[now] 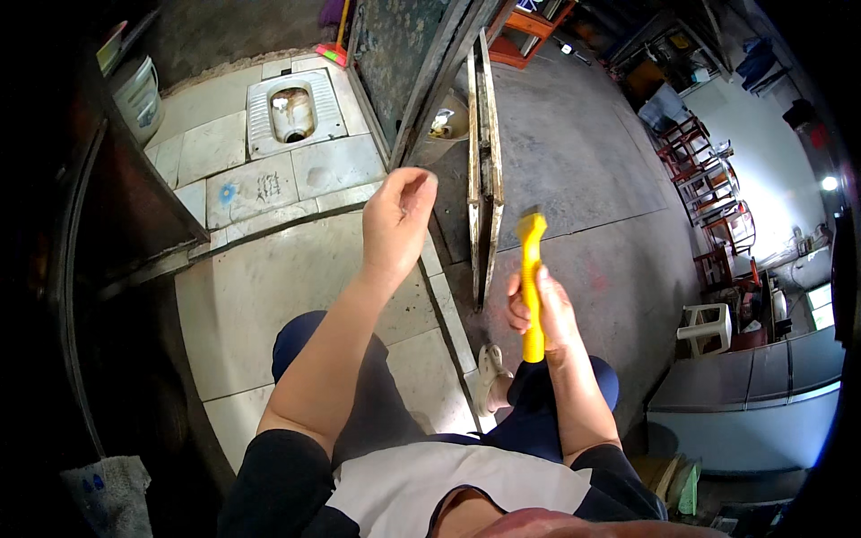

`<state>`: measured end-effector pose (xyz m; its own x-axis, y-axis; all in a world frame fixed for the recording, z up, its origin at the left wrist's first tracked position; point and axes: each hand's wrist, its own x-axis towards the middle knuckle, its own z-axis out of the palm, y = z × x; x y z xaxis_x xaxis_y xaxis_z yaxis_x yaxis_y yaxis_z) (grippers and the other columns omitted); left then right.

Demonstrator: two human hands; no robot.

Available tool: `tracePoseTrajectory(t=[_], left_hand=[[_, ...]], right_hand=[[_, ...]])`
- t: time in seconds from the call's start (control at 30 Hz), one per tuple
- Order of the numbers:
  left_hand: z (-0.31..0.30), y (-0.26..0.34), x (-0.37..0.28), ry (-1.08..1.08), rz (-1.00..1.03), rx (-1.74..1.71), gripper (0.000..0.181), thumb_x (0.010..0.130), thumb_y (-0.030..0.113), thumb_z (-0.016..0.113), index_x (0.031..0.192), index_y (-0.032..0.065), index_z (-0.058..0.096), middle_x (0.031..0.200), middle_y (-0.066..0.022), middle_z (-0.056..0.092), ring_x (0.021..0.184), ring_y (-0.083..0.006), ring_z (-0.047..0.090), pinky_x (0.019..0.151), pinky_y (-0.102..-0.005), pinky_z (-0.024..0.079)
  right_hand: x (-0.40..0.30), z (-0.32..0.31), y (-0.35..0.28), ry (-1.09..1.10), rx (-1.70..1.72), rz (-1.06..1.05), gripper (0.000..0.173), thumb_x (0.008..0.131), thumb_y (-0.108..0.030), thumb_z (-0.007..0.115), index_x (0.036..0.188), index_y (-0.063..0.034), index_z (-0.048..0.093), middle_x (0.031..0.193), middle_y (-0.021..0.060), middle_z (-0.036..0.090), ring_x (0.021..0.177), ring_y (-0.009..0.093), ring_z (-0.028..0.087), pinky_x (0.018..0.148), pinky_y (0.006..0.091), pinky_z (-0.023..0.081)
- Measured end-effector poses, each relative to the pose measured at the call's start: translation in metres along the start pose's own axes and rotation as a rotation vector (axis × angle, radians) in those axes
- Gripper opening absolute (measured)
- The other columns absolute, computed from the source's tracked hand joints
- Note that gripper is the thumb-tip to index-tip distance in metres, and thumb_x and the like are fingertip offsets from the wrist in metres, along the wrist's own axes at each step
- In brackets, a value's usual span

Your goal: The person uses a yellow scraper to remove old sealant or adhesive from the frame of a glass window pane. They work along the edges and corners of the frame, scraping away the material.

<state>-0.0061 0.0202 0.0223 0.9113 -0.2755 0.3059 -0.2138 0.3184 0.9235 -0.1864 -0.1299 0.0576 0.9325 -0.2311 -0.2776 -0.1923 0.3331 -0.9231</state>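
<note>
In my right hand (546,306) is a yellow-handled scraper (531,289), held upright with its short, dark, blurred head at the top. My left hand (398,218) is raised in front of me, its fingers curled in towards the thumb. Nothing shows in that hand, though its palm side is partly hidden. Between the two hands, a little farther off, stands the worn edge of a wooden door or panel (485,175) with flaking paint. Behind my left hand rises a dark door frame (430,81).
Beyond a raised tiled sill (269,218) lies a squat toilet (293,111), with a white bucket (140,101) to its left and a broom (334,52) behind. A waste bin (444,128) stands by the frame. Rightward are a white plastic stool (705,329) and several wooden chairs (716,188).
</note>
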Motion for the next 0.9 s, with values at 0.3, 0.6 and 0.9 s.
tracePoseTrajectory(t=[0.3,0.6,0.9], left_hand=[[0.006,-0.013,0.000,-0.184,-0.175,0.091,0.027,0.094,0.020,0.054,0.114,0.0024,0.059,0.097,-0.0019,0.064,0.081,-0.0077,0.058,0.068,-0.0211,0.044],[0.023,-0.016,-0.010,-0.286,-0.312,-0.050,0.035,0.094,0.018,0.052,0.126,0.0044,0.051,0.098,-0.0002,0.062,0.082,-0.0091,0.061,0.067,-0.0220,0.044],[0.019,-0.007,-0.009,-0.324,-0.304,-0.007,0.034,0.093,0.015,0.053,0.125,0.0025,0.052,0.097,-0.0017,0.063,0.080,-0.0104,0.062,0.069,-0.0231,0.045]], right_hand=[[0.022,-0.008,-0.015,-0.067,-0.361,0.026,0.047,0.095,-0.049,0.043,0.082,-0.0054,0.052,0.053,-0.0004,0.042,0.043,0.009,0.039,0.041,0.0218,0.033],[0.035,0.011,0.017,0.128,-0.293,-0.140,0.044,0.096,-0.049,0.041,0.079,-0.0077,0.043,0.054,0.0017,0.040,0.040,0.010,0.038,0.039,0.0234,0.033],[0.038,-0.023,-0.015,-0.074,-0.315,0.062,0.045,0.096,-0.049,0.042,0.076,-0.0082,0.042,0.051,-0.0008,0.039,0.040,0.008,0.038,0.038,0.0224,0.032]])
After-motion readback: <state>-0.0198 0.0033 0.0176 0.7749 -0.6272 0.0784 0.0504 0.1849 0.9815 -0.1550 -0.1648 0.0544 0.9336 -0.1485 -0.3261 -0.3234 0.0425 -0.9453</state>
